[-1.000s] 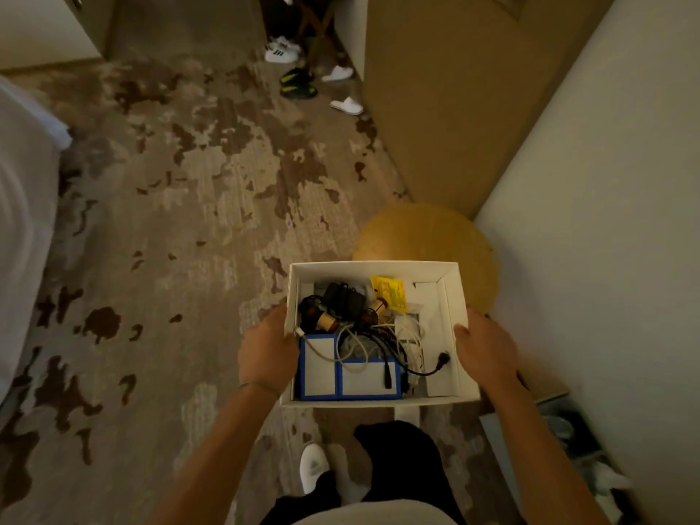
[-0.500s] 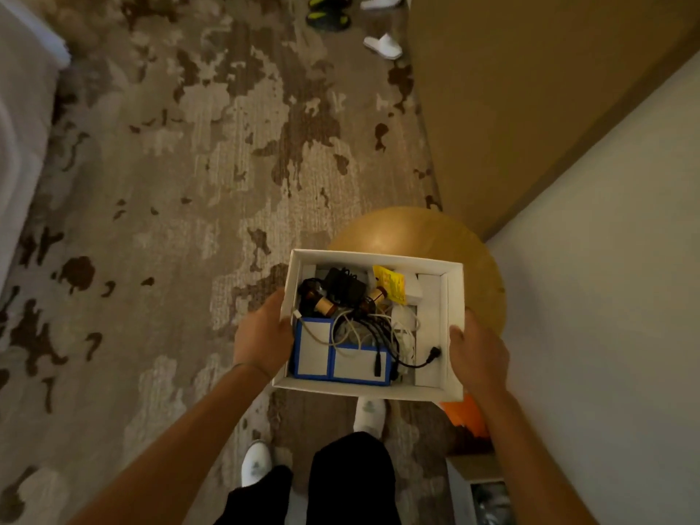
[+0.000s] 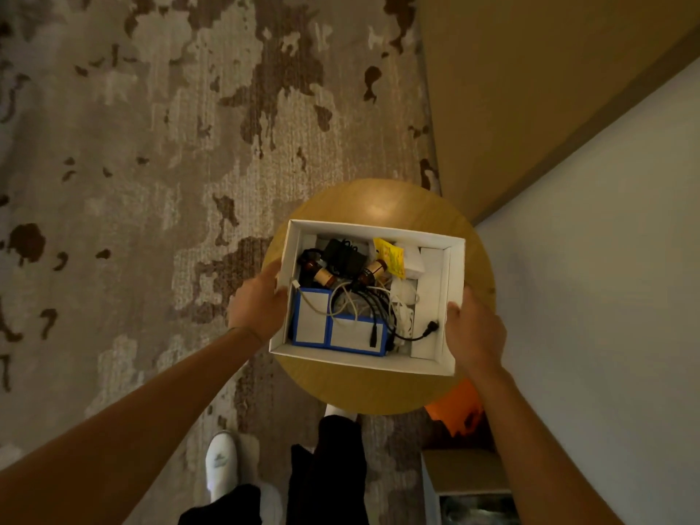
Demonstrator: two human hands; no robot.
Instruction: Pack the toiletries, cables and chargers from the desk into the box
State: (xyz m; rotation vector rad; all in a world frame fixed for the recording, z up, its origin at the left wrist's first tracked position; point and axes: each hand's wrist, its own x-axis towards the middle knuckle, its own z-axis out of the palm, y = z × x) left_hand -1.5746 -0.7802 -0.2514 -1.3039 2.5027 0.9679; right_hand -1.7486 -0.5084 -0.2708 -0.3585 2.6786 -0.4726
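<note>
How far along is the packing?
Mostly done by the look of it: the white cardboard box already holds black and white cables, two small brown bottles, a yellow sachet and blue-edged packs. Both hands, left hand and right hand, grip its sides over the round wooden stool. Left: setting it down. The desk is out of view.

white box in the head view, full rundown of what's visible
The white box is an open, lidless rectangular carton, apparently cardboard, with thin upright walls. It sits level over the round wooden table; whether it rests on it cannot be told. The left hand grips its left wall, the right hand its right wall. Inside lie tangled cables, brown bottles, a black charger, a yellow packet and blue-edged packs.
</note>
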